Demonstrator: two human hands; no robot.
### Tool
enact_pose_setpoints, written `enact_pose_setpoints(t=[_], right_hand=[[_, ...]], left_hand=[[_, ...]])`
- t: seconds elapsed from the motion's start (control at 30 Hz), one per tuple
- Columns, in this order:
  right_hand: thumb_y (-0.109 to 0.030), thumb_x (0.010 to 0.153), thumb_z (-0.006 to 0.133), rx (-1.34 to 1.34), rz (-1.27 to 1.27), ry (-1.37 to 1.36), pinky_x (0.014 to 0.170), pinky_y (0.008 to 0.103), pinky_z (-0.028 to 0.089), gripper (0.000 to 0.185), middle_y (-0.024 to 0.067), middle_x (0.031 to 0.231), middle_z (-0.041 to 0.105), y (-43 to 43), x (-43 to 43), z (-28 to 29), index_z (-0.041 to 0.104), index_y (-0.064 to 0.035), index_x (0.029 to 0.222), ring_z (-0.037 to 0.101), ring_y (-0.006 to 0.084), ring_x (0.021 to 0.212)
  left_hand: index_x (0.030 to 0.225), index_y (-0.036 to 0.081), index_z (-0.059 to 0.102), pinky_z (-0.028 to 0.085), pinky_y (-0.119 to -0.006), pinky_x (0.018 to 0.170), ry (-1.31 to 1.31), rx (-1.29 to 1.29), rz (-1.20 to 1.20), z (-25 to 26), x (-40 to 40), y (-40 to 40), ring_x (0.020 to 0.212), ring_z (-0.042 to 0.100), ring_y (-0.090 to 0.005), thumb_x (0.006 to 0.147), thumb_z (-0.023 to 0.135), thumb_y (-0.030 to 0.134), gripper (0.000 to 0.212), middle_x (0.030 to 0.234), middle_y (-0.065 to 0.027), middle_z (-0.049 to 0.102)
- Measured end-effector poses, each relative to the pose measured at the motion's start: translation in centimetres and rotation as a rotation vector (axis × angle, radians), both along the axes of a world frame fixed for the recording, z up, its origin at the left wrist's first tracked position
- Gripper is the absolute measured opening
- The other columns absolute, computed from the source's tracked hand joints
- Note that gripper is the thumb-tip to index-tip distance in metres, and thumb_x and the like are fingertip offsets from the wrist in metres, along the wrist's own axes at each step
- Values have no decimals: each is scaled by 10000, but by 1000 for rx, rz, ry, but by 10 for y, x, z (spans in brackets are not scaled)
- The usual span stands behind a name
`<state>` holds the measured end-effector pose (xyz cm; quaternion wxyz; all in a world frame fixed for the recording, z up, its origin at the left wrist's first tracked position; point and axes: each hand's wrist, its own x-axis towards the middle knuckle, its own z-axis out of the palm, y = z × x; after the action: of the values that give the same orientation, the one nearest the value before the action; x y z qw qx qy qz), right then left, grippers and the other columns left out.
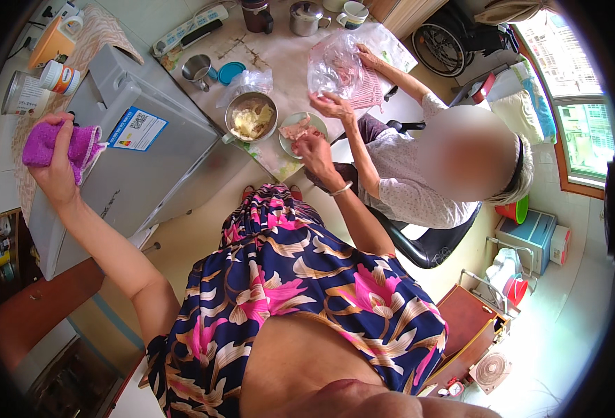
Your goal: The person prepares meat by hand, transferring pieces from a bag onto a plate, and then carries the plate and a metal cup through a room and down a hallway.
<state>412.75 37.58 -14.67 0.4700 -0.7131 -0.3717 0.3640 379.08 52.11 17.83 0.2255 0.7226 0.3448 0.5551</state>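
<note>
My left hand (59,180) grips a purple knitted cloth (40,142) with a white edge, raised beside the top of a grey refrigerator (177,141). At the table corner, my right hand (318,159) has its fingers bent over the near right side of a pale plate (288,146). Pieces of pink food, possibly meat, lie on that plate, and reddish food (308,135) shows at my fingertips. Whether the fingers pinch it is hidden. Left of the plate stands a metal pot (227,139) holding a pale yellow mash (248,121).
A seated person (417,172) at the right handles a clear plastic bag (333,57) over a pink cloth (366,96). On the table (281,57) are a steel cup (197,69), a teal lid (231,73), a lidded pot (306,18), a mug (353,14) and a power strip (190,30).
</note>
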Motion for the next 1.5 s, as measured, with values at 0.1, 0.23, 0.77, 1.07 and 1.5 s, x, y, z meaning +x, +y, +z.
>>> enact_pose_setpoints(t=[0.1,0.23,0.77,1.07,1.5], right_hand=[[-83,743,505,198,123,-115,602,398,465,272,196,659,584,22,-33,14,560,-6,998,592,316,622],[-56,724,486,240,160,-226,589,433,457,384,216,647,574,36,-49,1,482,-18,1106,580,356,616],[-57,726,497,178,155,-396,561,439,448,509,220,639,565,23,-43,-13,343,27,1203,563,375,590],[-53,704,498,393,570,-204,528,386,458,500,166,644,581,20,-81,55,442,-36,1201,589,271,559],[-81,753,520,378,972,-12,600,335,460,255,156,714,610,-2,-93,86,585,5,984,588,253,634]], left_hand=[[848,11,558,407,-261,775,-15,-1,9,0,-4,-2,825,537,-135,741,574,-57,127,846,-60,591],[844,9,560,406,-261,774,-14,7,-23,1,-2,-2,822,534,-135,739,573,-57,124,848,-59,589],[869,6,577,412,-276,806,22,-26,24,-9,4,0,872,548,-165,763,579,-15,108,904,-74,588],[887,-5,555,425,-247,758,113,18,12,-9,7,-3,854,541,-154,794,540,-16,95,904,-75,582],[888,-3,549,431,-227,726,64,-41,-13,-6,8,0,823,531,-123,799,537,-24,92,906,-70,578]])
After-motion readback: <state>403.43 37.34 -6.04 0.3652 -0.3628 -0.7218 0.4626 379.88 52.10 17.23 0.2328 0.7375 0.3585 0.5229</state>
